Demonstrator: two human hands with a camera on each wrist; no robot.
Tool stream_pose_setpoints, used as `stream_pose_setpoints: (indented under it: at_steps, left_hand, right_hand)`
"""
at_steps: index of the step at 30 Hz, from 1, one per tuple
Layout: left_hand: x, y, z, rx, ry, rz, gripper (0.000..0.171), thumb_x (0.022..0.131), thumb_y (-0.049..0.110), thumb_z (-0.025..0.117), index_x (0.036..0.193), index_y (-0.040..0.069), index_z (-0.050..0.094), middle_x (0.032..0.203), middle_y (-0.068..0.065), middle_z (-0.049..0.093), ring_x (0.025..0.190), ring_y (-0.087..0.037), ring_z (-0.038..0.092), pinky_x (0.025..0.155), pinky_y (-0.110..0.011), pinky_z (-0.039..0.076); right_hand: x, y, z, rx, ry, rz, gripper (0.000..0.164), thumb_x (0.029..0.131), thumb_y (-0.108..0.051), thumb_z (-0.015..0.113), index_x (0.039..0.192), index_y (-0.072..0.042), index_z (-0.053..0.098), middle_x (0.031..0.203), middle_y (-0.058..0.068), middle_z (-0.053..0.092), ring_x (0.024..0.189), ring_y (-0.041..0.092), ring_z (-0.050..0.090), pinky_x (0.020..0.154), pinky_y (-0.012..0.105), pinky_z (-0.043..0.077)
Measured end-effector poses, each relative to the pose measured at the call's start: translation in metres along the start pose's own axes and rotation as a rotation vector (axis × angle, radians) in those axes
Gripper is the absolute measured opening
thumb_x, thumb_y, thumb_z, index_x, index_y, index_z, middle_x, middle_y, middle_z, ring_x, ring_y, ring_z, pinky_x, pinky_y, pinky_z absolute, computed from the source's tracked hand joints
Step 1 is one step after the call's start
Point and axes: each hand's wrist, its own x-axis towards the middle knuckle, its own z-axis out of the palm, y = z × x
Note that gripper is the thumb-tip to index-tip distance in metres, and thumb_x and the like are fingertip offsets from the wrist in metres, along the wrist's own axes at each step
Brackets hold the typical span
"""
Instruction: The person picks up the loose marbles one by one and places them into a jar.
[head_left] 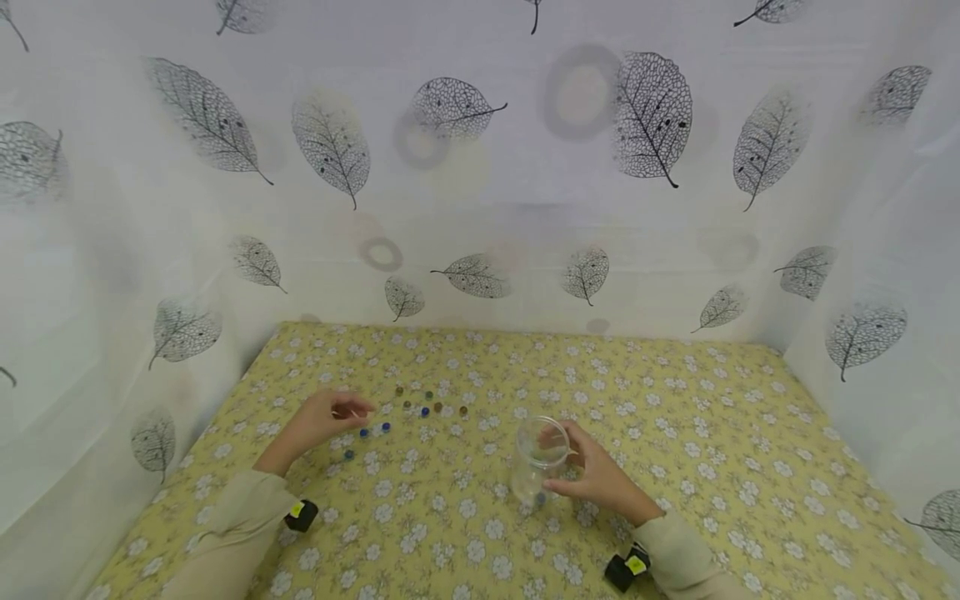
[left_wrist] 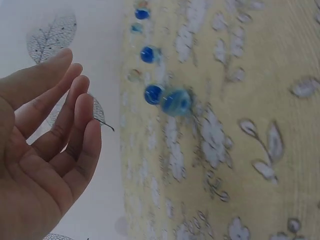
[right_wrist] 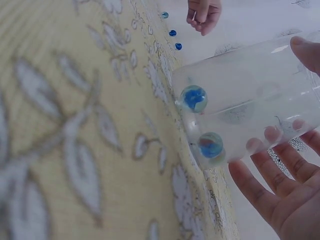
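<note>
My right hand (head_left: 592,475) grips a clear jar (head_left: 527,479) standing on the cloth, thumb on one side and fingers on the other. In the right wrist view, blue swirled marbles (right_wrist: 194,98) lie at the bottom of the jar (right_wrist: 240,75). My left hand (head_left: 326,423) hovers over the left part of the table, its fingers loosely bent and nothing between them. Close to it are several loose marbles: blue ones (head_left: 386,427) near the fingertips and a blue-green one (head_left: 348,455) nearer me. The left wrist view shows the blue-green marble (left_wrist: 176,102) beside the hand (left_wrist: 55,145).
Farther back lie more marbles, among them a dark blue one (head_left: 425,412), a green one (head_left: 429,395) and an amber one (head_left: 463,410). A yellow floral cloth (head_left: 675,417) covers the table. White curtains with leaf prints (head_left: 510,208) hang behind and at both sides.
</note>
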Motion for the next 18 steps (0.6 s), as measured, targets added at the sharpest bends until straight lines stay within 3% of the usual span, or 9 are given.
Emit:
stream_pose_setpoints:
  at_steps: [6,18]
  left_hand:
    - [0.000,-0.008,0.003,0.025,-0.047,-0.025,0.022,0.086,0.017,0.068,0.105,0.005,0.070,0.095,-0.008,0.069,0.080,-0.014,0.061,0.069,-0.030,0.053]
    - [-0.001,-0.016,0.007,0.026,-0.090,-0.008,0.018,0.081,0.008,0.071,0.098,0.003,0.070,0.091,-0.010,0.070,0.077,-0.014,0.062,0.068,-0.028,0.053]
  right_hand:
    - [0.000,0.000,0.000,0.009,0.001,0.007,0.065,0.083,-0.010,0.072,0.137,-0.002,0.037,0.129,0.017,0.048,0.117,0.032,0.051,0.088,0.031,0.053]
    - [0.000,-0.001,-0.001,0.018,-0.004,0.014,0.065,0.083,-0.010,0.072,0.137,-0.002,0.036,0.130,0.019,0.048,0.117,0.037,0.050,0.089,0.031,0.052]
